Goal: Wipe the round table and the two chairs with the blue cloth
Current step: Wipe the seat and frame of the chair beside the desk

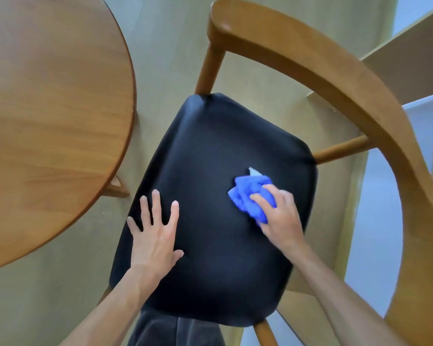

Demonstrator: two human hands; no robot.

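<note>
Pale floor | chair seat being wiped: blue cloth gripped by right hand | left hand spread flat | round table, other chair status untellable.

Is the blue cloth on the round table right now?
No, the blue cloth is bunched under the right hand on the chair's black seat, while the round table sits apart to the left.
</note>
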